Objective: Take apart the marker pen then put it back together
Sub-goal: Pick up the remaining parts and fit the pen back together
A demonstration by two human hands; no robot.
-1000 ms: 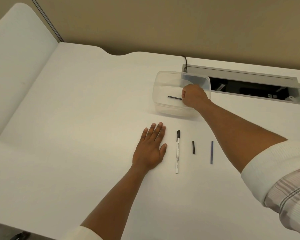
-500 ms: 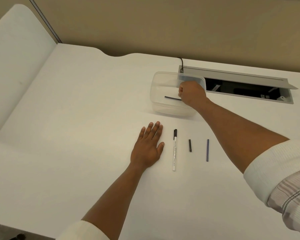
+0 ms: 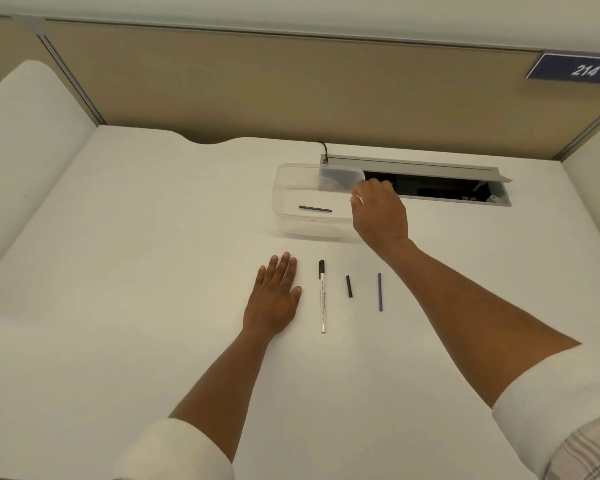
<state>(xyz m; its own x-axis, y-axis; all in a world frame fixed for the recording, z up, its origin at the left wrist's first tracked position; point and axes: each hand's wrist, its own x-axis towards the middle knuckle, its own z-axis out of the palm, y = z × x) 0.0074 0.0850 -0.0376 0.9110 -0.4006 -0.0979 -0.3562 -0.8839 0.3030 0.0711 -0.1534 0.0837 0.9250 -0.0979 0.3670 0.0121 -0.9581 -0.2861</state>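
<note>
A white marker barrel with a black tip (image 3: 323, 299) lies on the white desk (image 3: 136, 271). To its right are a short black piece (image 3: 349, 286) and a thin blue-grey rod (image 3: 380, 292). Another thin dark rod (image 3: 315, 209) lies alone inside a clear plastic tub (image 3: 281, 216) further back. My left hand (image 3: 274, 296) rests flat on the desk just left of the barrel, fingers straight. My right hand (image 3: 380, 213) hovers at the tub's right rim with loosely bent fingers, and nothing shows in it.
An open grey cable hatch (image 3: 430, 168) with a dark recess sits behind the tub, and a black cable comes out at its left end. Beige partition walls enclose the desk, with a blue sign reading 214 (image 3: 575, 70) at the upper right.
My right hand was fisted in the tub at the dark rod's end. It has moved to the tub's right rim, and the rod lies free. The camera tilted up; my left hand stayed put.
</note>
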